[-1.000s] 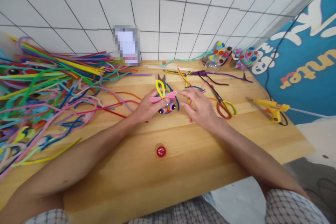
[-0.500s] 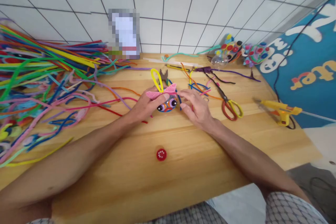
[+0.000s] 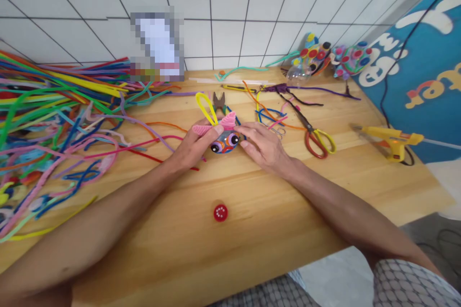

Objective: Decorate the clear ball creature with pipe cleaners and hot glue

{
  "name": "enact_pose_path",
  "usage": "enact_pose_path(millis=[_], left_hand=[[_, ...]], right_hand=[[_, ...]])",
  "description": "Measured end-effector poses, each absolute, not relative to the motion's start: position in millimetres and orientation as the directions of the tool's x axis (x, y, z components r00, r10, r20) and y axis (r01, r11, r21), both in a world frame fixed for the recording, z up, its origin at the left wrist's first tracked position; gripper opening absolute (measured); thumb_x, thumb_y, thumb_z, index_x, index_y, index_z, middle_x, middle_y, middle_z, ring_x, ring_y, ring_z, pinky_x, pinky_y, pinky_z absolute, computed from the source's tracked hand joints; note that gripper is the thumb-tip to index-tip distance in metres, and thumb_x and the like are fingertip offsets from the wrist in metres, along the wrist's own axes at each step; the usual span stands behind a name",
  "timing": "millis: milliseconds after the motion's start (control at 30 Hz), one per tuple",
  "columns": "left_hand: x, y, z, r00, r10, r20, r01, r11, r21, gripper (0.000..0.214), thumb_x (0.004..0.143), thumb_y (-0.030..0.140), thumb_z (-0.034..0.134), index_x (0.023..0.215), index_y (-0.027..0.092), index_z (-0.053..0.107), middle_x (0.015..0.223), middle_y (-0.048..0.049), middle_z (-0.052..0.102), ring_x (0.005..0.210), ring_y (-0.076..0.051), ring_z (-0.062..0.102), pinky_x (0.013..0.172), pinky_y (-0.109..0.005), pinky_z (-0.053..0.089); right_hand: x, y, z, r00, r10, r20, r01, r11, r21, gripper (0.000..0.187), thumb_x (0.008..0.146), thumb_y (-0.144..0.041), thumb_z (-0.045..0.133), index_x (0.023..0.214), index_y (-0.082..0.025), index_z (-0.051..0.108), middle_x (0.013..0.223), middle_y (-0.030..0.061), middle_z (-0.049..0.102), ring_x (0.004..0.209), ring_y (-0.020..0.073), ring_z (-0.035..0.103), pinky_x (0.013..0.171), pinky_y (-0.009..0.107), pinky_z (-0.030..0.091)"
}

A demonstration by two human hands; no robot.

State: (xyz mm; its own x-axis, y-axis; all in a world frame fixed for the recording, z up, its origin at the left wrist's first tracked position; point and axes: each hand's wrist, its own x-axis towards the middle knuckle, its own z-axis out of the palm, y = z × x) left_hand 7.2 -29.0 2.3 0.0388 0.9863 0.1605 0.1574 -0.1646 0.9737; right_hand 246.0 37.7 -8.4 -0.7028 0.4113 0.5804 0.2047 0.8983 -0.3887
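Toy (image 3: 225, 143) over the wooden worktop (image 3: 259, 230), clasped by the left hand (image 3: 194, 147); whether the right hand (image 3: 266, 147), at three o'clock, grips it, I cannot tell. Tiled wall (image 3: 230, 0) at twelve.

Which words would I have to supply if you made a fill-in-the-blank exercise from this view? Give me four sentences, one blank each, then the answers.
1. The loop rising above the figure in the left hand is ____ in colour.
2. The figure shows exactly ____ eyes with black pupils.
3. The small round piece with white dots on it is ____ in colour.
4. Seen from the person's side, the glue gun lies to the ____ of the scissors.

Missing words: yellow; two; red; right.
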Motion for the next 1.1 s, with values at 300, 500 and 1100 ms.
enact_pose_path(millis=[300, 500, 1100], left_hand=[[-1, -26, -8, 0.065, 0.961, 0.268, 0.059, -0.272, 0.961, 0.071, 0.102, 0.079, 0.051, 0.135, 0.022, 0.078, 0.141, -0.0116, 0.076, 0.145, -0.036, 0.062, 0.127, -0.05, 0.045], [0, -22, -15, 0.041, 0.965, 0.26, -0.001, -0.261, 0.965, 0.087, 0.098, 0.09, 0.041, 0.129, 0.02, 0.08, 0.137, -0.0129, 0.078, 0.138, -0.036, 0.066, 0.123, -0.048, 0.048], [10, -24, -2, -0.017, 0.988, 0.154, -0.015, -0.154, 0.988, 0.058, 0.089, 0.072, 0.074, 0.106, 0.017, 0.078, 0.101, -0.0066, 0.08, 0.097, -0.024, 0.074, 0.088, -0.034, 0.058]], right_hand=[[249, 39, -11, -0.688, 0.409, 0.6, 0.204, 0.902, -0.381, 0.039, 0.111, -0.028, 0.054, 0.148, -0.021, 0.064, 0.135, 0.0154, 0.075, 0.126, 0.026, 0.072, 0.106, 0.045, 0.062], [250, 39, -12, -0.685, 0.427, 0.59, 0.238, 0.897, -0.373, 0.039, 0.11, -0.027, 0.057, 0.148, -0.023, 0.066, 0.134, 0.0153, 0.076, 0.124, 0.0265, 0.074, 0.103, 0.044, 0.064], [247, 34, -7, -0.683, 0.418, 0.599, 0.253, 0.905, -0.343, 0.043, 0.107, -0.027, 0.061, 0.149, -0.027, 0.067, 0.131, 0.0136, 0.077, 0.114, 0.0286, 0.076, 0.098, 0.049, 0.065]])
